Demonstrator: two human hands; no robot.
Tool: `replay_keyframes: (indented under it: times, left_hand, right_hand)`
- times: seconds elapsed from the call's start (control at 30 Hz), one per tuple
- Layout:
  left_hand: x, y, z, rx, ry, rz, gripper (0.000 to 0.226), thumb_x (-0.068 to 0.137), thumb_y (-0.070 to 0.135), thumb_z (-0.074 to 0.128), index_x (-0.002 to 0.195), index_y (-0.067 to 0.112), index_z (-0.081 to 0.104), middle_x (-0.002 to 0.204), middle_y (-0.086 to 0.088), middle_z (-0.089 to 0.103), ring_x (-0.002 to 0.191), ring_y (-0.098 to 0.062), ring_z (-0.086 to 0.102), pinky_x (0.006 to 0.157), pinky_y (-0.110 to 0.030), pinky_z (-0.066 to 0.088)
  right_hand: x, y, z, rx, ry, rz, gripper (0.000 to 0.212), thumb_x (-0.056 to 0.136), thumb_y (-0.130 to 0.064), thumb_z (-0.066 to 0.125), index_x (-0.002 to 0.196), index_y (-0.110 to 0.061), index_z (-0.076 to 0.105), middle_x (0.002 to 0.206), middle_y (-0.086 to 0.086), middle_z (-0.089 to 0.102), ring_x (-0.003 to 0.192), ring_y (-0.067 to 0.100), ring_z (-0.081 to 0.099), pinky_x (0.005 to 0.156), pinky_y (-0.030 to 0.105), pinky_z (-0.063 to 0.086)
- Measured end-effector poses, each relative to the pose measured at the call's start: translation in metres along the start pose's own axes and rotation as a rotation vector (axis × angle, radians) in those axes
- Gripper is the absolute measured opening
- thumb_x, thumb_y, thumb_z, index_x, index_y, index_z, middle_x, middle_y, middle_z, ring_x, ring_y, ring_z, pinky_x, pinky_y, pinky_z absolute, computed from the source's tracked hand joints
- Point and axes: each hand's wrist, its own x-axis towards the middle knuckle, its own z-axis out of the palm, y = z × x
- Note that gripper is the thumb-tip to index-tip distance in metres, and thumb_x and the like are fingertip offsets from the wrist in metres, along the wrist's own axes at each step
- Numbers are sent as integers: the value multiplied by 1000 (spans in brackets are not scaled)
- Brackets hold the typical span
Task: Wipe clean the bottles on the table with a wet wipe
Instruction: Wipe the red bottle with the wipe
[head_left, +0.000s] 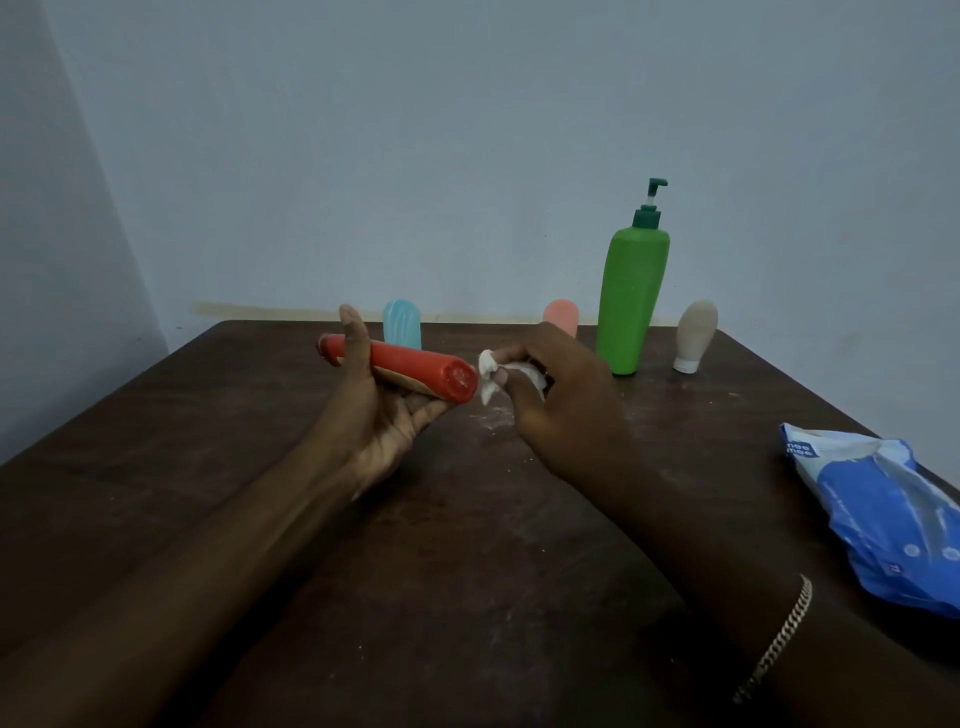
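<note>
Left hand (382, 415) curled round red bottle (410, 373) (held level), right hand (561, 400) pinching wet wipe (491, 371) beside its end

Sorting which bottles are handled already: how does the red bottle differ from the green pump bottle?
The red bottle lies sideways in the left hand, off the table; the green pump bottle stands upright on it, untouched. The red one is a slim cylinder with no pump; the green one is taller, wider and pump-topped. The wipe in the right hand sits at the red bottle's end, away from the green one. Both look like plastic.
</note>
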Motion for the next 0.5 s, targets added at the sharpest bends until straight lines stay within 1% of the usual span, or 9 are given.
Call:
replay_keyframes:
  times: [0.03,0.1,0.17,0.23,0.27,0.37,0.43,0.47,0.5]
  left_hand:
    - [0,0,1,-1,5,2,108,69,72,66,151,10,31,136,-29,56,114,-43,65,88,-58,57]
    - [0,-2,2,-37,-11,-20,112,68,72,70,152,11,28,137,-31,54,116,-46,63,89,-59,56]
    - [-1,-3,4,-67,-16,-21,110,70,71,69,150,8,29,136,-33,54,114,-47,64,81,-56,59]
    - [-1,-5,4,-82,10,-21,104,74,70,65,148,6,31,133,-33,56,110,-45,67,73,-53,60]
    - [0,-5,4,-84,22,-21,102,76,70,65,147,5,32,132,-33,57,109,-45,67,74,-54,60]
    - [1,-1,2,-40,19,-1,101,78,70,63,148,5,32,133,-31,57,110,-45,67,81,-58,59]
    - [1,2,2,-14,43,22,102,76,71,63,149,7,32,133,-28,58,109,-41,68,76,-54,60]
    - [1,2,2,-4,63,32,103,75,72,63,149,7,32,133,-27,58,109,-40,69,75,-54,60]
    - [1,3,1,12,72,36,105,73,72,64,150,8,31,134,-27,57,110,-40,68,78,-55,60]
  right_hand:
    - [0,0,-2,37,17,2,10,87,-5,68,93,-13,67,85,-7,61,76,5,57,65,18,43]
    - [0,-8,-5,84,22,-73,16,88,-3,69,101,-12,69,90,-4,63,82,7,60,67,18,45]
    - [0,-17,-5,81,-35,-184,25,87,0,68,109,-11,70,94,1,63,84,11,60,67,25,49]
    - [0,-19,-1,34,-91,-235,24,88,-1,66,109,-10,71,95,3,62,83,14,59,66,29,49]
    - [0,-17,1,10,-85,-227,22,88,-1,65,107,-9,71,93,3,61,81,15,59,65,31,49]
    - [-2,-1,6,-38,-36,-94,15,87,-4,64,98,-11,71,88,1,61,77,12,57,64,31,48]
    - [-4,7,6,-28,-49,68,12,87,-11,65,94,-17,72,85,-8,62,77,5,57,65,24,46]
    - [-5,9,5,13,-41,144,10,87,-13,67,92,-20,72,85,-12,63,78,3,59,65,18,44]
    - [-5,9,4,60,-25,192,8,87,-14,68,90,-22,71,85,-15,63,79,1,60,65,13,42]
